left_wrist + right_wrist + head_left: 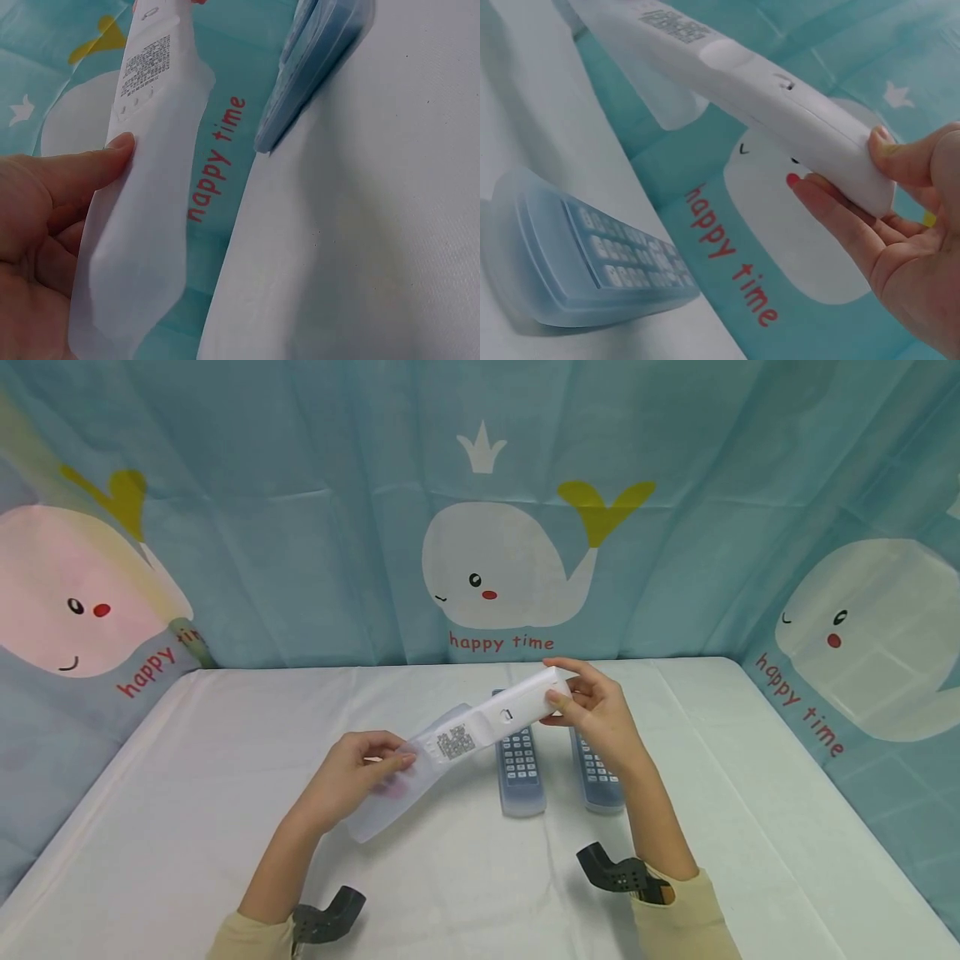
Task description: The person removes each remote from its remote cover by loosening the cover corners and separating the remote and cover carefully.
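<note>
A white remote control (510, 710) is held in the air, back side up, with a printed label (456, 742) on it. My right hand (592, 706) pinches its far end (855, 169). The near end sits partly inside a translucent silicone sleeve (397, 793), which my left hand (352, 772) grips by its edge (131, 247). Two other remotes in bluish sleeves lie button side up on the table: one (520, 764) under the held remote, one (596, 772) by my right wrist.
A white cloth covers the table (187, 793). A blue curtain with whale prints (495, 568) hangs behind and at both sides. A covered remote (592, 262) lies close below the right hand.
</note>
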The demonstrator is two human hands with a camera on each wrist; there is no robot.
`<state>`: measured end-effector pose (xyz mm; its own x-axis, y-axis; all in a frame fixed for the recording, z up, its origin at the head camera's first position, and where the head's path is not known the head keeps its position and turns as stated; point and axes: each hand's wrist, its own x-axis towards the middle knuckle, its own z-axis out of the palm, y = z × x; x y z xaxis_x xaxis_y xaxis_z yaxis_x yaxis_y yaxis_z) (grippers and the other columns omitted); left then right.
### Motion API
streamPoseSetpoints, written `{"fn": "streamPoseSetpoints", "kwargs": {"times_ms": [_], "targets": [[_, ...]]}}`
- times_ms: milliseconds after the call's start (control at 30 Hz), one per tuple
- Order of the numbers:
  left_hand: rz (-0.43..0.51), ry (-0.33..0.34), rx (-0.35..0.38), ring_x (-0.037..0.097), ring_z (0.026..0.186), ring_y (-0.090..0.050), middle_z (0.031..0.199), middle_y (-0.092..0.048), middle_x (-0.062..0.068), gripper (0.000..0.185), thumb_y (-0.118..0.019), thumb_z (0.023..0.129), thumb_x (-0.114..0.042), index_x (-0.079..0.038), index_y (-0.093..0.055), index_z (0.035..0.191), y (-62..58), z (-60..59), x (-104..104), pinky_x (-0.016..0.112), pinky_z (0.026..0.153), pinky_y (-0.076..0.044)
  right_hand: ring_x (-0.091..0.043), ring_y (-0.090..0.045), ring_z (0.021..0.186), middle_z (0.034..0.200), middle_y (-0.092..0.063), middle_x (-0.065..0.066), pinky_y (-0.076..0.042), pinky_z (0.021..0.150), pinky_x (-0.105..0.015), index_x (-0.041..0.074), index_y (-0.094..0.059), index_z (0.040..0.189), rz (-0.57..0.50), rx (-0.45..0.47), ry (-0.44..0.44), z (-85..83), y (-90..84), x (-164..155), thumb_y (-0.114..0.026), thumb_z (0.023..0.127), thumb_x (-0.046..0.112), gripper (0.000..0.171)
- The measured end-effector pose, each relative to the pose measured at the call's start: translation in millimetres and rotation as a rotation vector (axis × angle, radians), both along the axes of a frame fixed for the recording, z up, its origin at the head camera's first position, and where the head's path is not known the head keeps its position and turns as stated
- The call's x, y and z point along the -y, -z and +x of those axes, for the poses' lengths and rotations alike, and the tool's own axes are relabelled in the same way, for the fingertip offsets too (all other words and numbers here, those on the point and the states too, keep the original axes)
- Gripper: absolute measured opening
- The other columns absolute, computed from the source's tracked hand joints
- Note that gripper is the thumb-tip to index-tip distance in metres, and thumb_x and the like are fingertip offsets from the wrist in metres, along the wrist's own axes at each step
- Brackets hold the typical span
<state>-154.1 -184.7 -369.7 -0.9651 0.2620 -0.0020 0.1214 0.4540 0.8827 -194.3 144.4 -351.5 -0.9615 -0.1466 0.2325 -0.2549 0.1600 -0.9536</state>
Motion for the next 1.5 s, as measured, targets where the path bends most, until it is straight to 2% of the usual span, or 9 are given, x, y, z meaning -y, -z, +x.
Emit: {"fn": "streamPoseSetpoints", "kwargs": {"times_ms": [333,800,1000,1333,1500], "targets": [[0.001,-0.016,0.008,0.017,0.087,-0.068,0.107,-0.076,0.015,0.021,-0.070,0.101,-0.011,0.006,-0.074,0.113,-1.8,0.9,0.9,0.027,0.070,-0.061,-0.013,-0.073,0.095,0.115,-0.061,-0.026,-0.066,0.081,-0.035,-0.002,-0.054,0.148,-0.012,-0.006,0.014,-0.6,-0.6,-6.4,-0.064,0.103,-0.001,0.046],[0.016,-0.010,0.021,0.016,0.088,-0.066,0.105,-0.076,0.014,0.022,-0.070,0.102,-0.011,0.006,-0.073,0.115,-4.5,1.3,3.9,0.028,0.068,-0.062,-0.011,-0.074,0.095,0.114,-0.063,-0.024,-0.065,0.081,-0.034,-0.004,-0.054,0.148,-0.046,-0.003,0.026,0.0,-1.2,-12.2,-0.063,0.104,-0.001,0.045],[0.028,-0.008,0.027,0.016,0.087,-0.068,0.107,-0.076,0.015,0.024,-0.070,0.102,-0.011,0.007,-0.072,0.117,-5.1,1.5,5.8,0.028,0.069,-0.062,-0.009,-0.074,0.096,0.119,-0.062,-0.029,-0.065,0.082,-0.033,-0.002,-0.054,0.149,-0.040,0.004,0.057,0.3,-3.3,-15.0,-0.061,0.105,0.000,0.044],[0.035,-0.050,0.031,0.015,0.086,-0.072,0.111,-0.076,0.018,0.028,-0.068,0.103,-0.011,0.008,-0.070,0.123,-9.2,0.5,21.8,0.025,0.077,-0.063,-0.017,-0.071,0.105,0.124,-0.060,-0.028,-0.064,0.083,-0.031,0.001,-0.053,0.151,-0.036,0.021,0.114,-0.6,-6.3,-20.7,-0.060,0.106,0.001,0.046],[0.041,-0.070,0.047,0.011,0.082,-0.071,0.111,-0.076,0.018,0.030,-0.068,0.103,-0.011,0.009,-0.069,0.125,-10.5,0.0,27.0,0.025,0.076,-0.063,-0.014,-0.071,0.104,0.125,-0.060,-0.028,-0.064,0.083,-0.030,0.001,-0.053,0.151,-0.046,0.009,0.110,-1.9,-4.5,-20.1,-0.060,0.106,0.002,0.046]]}}
